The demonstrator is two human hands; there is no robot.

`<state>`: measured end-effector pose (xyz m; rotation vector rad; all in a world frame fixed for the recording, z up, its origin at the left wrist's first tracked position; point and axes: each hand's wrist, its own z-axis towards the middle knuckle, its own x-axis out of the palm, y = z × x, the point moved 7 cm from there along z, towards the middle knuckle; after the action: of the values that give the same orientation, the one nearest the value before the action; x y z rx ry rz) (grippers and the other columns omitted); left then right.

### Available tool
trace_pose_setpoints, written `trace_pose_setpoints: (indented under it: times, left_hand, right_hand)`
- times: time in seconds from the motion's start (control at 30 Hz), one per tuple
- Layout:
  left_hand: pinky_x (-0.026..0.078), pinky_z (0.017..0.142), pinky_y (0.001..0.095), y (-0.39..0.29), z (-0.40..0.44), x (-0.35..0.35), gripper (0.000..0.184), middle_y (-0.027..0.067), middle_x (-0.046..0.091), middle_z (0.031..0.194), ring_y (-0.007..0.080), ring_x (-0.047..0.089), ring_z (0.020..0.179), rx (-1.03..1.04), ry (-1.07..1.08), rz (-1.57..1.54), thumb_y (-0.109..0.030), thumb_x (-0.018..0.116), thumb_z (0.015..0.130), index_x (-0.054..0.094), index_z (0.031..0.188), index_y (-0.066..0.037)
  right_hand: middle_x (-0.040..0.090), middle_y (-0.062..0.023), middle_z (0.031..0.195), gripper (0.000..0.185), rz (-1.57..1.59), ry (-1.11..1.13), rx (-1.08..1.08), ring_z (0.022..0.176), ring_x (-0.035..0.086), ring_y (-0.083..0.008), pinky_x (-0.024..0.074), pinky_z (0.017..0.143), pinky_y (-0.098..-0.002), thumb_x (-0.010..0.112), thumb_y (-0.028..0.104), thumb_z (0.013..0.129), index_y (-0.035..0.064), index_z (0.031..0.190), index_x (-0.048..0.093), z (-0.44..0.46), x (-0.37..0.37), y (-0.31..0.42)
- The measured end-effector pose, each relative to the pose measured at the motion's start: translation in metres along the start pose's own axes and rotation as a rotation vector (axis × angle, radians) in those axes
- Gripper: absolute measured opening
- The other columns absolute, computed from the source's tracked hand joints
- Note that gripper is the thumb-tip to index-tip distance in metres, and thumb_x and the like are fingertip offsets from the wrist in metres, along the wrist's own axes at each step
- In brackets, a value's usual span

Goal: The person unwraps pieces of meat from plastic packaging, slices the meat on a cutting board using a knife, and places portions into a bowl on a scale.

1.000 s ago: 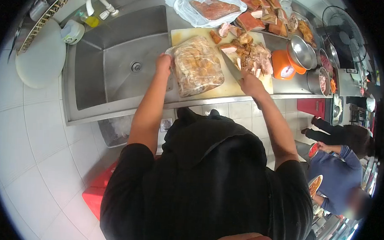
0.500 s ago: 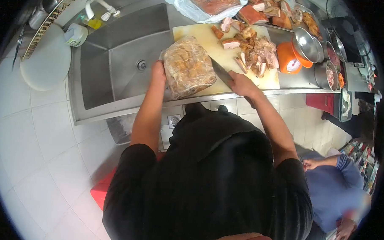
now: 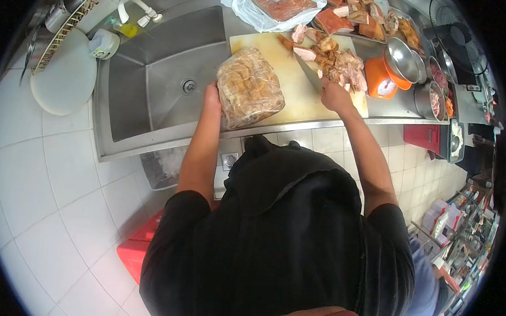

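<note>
My left hand [image 3: 212,99] is closed on the left side of a plastic-wrapped block of meat [image 3: 250,90]. The block rests at the left part of a pale cutting board [image 3: 294,101], near the counter's front edge. In my right hand [image 3: 335,97] is a knife [image 3: 308,71], gripped by its handle, which the fingers mostly hide. Its blade points up and left, with the tip close to a piece of meat. Chopped meat [image 3: 345,69] lies heaped just beyond my right hand, on the board's right side.
A steel sink [image 3: 155,93] with a white faucet [image 3: 138,10] is on the left. An orange scale [image 3: 380,79] bears a metal bowl [image 3: 401,58]. Behind the board are bagged meat [image 3: 283,7] and a tray of meat pieces. Another person's blue clothing [image 3: 421,286] shows lower right.
My right hand has moved the knife right and away from the wrapped block, toward the chopped meat. My left hand stays on the block. The other person has shifted mostly out of sight.
</note>
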<state>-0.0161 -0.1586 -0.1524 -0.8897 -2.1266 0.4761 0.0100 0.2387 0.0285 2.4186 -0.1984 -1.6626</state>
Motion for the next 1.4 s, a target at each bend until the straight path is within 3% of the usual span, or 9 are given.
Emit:
trace_pose_setpoints:
  times: [0.17,0.2,0.33,0.53,0.73,0.8,1.03,1.1,1.4]
  left_hand:
    - [0.059,0.089,0.0456,0.001,-0.01,0.005,0.039,0.0228,0.07,0.113,0.0329,0.071,0.099,0.002,-0.016,-0.04,-0.019,0.041,0.102,0.063,0.121,0.007]
    - [0.059,0.089,0.0458,-0.002,-0.018,0.011,0.037,0.0226,0.07,0.112,0.0326,0.071,0.098,0.01,-0.021,-0.05,-0.017,0.041,0.102,0.063,0.12,0.007]
    - [0.06,0.081,0.0423,-0.01,-0.046,0.034,0.026,0.0188,0.07,0.1,0.0308,0.071,0.09,0.087,-0.038,-0.121,-0.009,0.044,0.099,0.065,0.109,0.004]
    - [0.059,0.08,0.041,-0.008,-0.028,0.068,0.011,0.0135,0.065,0.098,0.0274,0.07,0.092,0.129,0.165,-0.213,-0.001,0.047,0.096,0.058,0.099,-0.002]
    - [0.06,0.082,0.0391,-0.024,-0.07,0.154,0.024,0.0106,0.069,0.106,0.0233,0.07,0.094,0.196,0.12,-0.102,-0.012,0.042,0.105,0.057,0.12,-0.003]
    - [0.058,0.071,0.0362,-0.024,-0.078,0.171,0.018,0.0063,0.067,0.096,0.0201,0.068,0.082,0.18,0.111,-0.1,-0.011,0.043,0.104,0.057,0.114,-0.006]
    - [0.032,0.042,0.0275,-0.009,-0.096,0.226,0.01,-0.004,0.038,0.067,0.0098,0.038,0.049,0.066,0.246,-0.111,-0.004,0.042,0.101,0.047,0.103,-0.012]
    - [0.026,0.04,0.0275,-0.006,-0.095,0.232,0.011,-0.0038,0.037,0.066,0.0094,0.036,0.048,0.074,0.26,-0.07,-0.005,0.041,0.102,0.046,0.108,-0.013]
    - [0.025,0.04,0.0277,-0.008,-0.103,0.205,0.009,-0.0024,0.037,0.065,0.0105,0.034,0.046,0.05,0.266,-0.06,-0.007,0.041,0.103,0.047,0.101,-0.013]
  right_hand:
    - [0.069,-0.0297,0.095,0.026,0.221,-0.075,-0.113,0.094,0.066,-0.0486,0.0512,0.083,-0.0553,0.057,0.017,0.094,0.0,0.114,0.056,-0.026,-0.004,0.024]
    - [0.069,-0.0258,0.087,0.026,0.271,-0.154,-0.24,0.077,0.069,-0.0422,0.0528,0.071,-0.0514,0.058,0.017,0.095,0.0004,0.115,0.056,-0.033,-0.001,0.026]
    - [0.066,-0.0252,0.081,0.026,0.515,0.194,0.036,0.061,0.065,-0.0339,0.0514,0.064,-0.0462,0.058,0.017,0.098,-0.0002,0.117,0.056,-0.062,0.016,0.035]
    - [0.065,-0.0252,0.075,0.029,0.594,0.174,0.039,0.061,0.065,-0.0333,0.0508,0.064,-0.0458,0.058,0.017,0.098,-0.0003,0.12,0.055,-0.069,0.029,0.026]
    - [0.068,-0.0262,0.087,0.032,0.568,0.039,-0.071,0.077,0.068,-0.036,0.0517,0.074,-0.0462,0.06,0.017,0.097,-0.0007,0.123,0.055,-0.061,-0.008,0.023]
    - [0.07,-0.026,0.095,0.03,0.548,0.107,-0.023,0.092,0.069,-0.0377,0.0512,0.082,-0.0467,0.059,0.016,0.097,-0.0015,0.122,0.056,-0.054,-0.009,0.019]
    - [0.063,-0.017,0.076,0.031,0.603,0.171,-0.025,0.06,0.061,-0.0249,0.0484,0.058,-0.0403,0.058,0.014,0.099,-0.001,0.126,0.055,-0.053,-0.005,0.012]
    - [0.054,-0.005,0.06,0.036,0.652,0.19,-0.049,0.047,0.051,-0.0141,0.0419,0.045,-0.0328,0.057,0.013,0.101,0.0009,0.135,0.052,-0.054,-0.008,0.013]
    - [0.052,-0.0007,0.06,0.036,0.937,0.34,0.054,0.044,0.046,-0.0104,0.0381,0.041,-0.0289,0.055,0.012,0.102,0.0065,0.138,0.054,-0.066,0.009,0.013]
